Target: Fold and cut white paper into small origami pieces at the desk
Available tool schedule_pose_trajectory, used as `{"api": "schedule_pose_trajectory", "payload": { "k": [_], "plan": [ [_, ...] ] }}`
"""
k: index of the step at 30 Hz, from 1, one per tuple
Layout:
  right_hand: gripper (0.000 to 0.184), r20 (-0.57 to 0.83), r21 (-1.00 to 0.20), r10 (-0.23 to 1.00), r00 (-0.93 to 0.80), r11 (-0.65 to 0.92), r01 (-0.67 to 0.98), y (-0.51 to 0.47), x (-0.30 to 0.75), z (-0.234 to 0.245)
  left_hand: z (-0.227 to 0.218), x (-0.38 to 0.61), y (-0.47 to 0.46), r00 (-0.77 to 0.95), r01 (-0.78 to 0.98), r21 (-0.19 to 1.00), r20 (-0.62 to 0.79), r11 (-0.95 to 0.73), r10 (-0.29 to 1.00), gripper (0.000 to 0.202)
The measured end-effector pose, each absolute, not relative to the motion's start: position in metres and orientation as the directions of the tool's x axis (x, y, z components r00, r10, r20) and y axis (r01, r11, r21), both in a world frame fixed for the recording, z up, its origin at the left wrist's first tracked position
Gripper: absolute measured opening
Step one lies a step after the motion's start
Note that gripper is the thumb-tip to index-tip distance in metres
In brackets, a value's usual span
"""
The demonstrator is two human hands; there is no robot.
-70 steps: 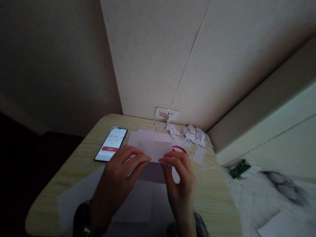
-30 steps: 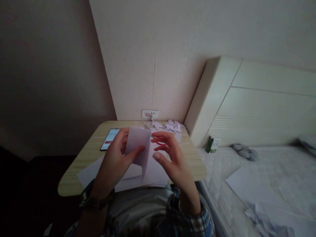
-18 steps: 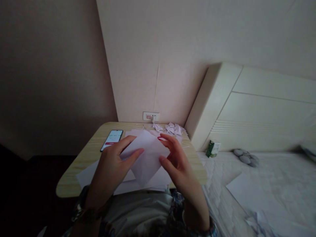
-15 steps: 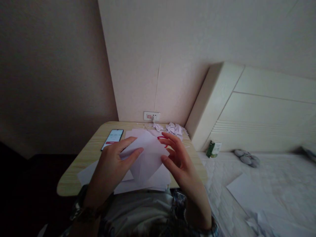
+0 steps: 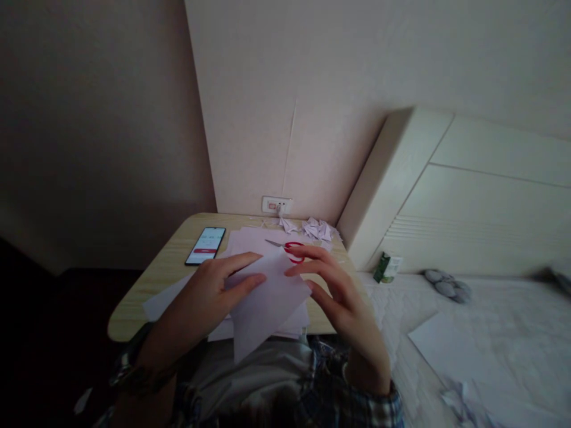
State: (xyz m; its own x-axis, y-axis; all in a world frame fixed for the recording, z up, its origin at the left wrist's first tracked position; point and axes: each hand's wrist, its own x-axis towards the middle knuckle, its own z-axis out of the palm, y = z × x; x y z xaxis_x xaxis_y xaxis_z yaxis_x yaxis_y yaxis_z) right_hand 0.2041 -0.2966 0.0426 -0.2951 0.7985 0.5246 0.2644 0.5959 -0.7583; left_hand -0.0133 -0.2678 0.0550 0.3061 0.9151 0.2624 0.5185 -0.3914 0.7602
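Observation:
A folded white sheet of paper (image 5: 267,300) hangs tilted above the near edge of a small wooden table (image 5: 169,267). My left hand (image 5: 209,297) grips its left side, thumb on top and fingers behind. My right hand (image 5: 339,294) touches the sheet's upper right edge, with the index finger and thumb close together on it and the other fingers apart. Red-handled scissors (image 5: 288,246) lie on loose sheets just beyond my right fingertips.
A phone (image 5: 206,245) with a lit screen lies at the table's left. A heap of small folded paper pieces (image 5: 312,227) sits by the wall socket (image 5: 276,205). A bed with a headboard (image 5: 446,196), a green carton (image 5: 386,267) and loose sheets (image 5: 450,351) lies to the right.
The sheet has been unfolded from a narrow strip and tilted down toward me. Both hands stayed on it. The camera view swung from the table to take in the bed.

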Motion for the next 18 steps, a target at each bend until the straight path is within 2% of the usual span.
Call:
{"api": "schedule_pose_trajectory", "payload": {
  "k": [3, 9, 12, 15, 18],
  "plan": [
    [0.020, 0.522, -0.738, 0.789, -0.324, 0.608, 0.294, -0.2951, 0.2044, 0.0407, 0.0547, -0.0132, -0.2681, 0.262, 0.489, 0.772, 0.314, -0.406, 0.912, 0.027],
    [0.020, 0.591, -0.727, 0.788, -0.169, 0.612, 0.311, -0.2896, 0.1976, 0.0389, 0.0564, -0.0168, -0.2690, 0.062, 0.356, 0.864, 0.357, -0.355, 0.932, 0.032],
    [0.021, 0.600, -0.725, 0.780, -0.176, 0.623, 0.294, -0.2892, 0.1959, 0.0386, 0.0557, -0.0177, -0.2706, -0.018, 0.323, 0.867, 0.406, -0.379, 0.913, 0.026],
    [0.024, 0.585, -0.755, 0.795, -0.159, 0.606, 0.250, -0.2898, 0.1959, 0.0367, 0.0555, -0.0155, -0.2724, -0.016, 0.332, 0.852, 0.434, -0.404, 0.901, 0.019],
    [0.018, 0.534, -0.818, 0.836, -0.122, 0.548, 0.176, -0.2901, 0.1967, 0.0336, 0.0565, -0.0113, -0.2740, 0.003, 0.356, 0.839, 0.440, -0.412, 0.898, 0.019]
  ]
}}
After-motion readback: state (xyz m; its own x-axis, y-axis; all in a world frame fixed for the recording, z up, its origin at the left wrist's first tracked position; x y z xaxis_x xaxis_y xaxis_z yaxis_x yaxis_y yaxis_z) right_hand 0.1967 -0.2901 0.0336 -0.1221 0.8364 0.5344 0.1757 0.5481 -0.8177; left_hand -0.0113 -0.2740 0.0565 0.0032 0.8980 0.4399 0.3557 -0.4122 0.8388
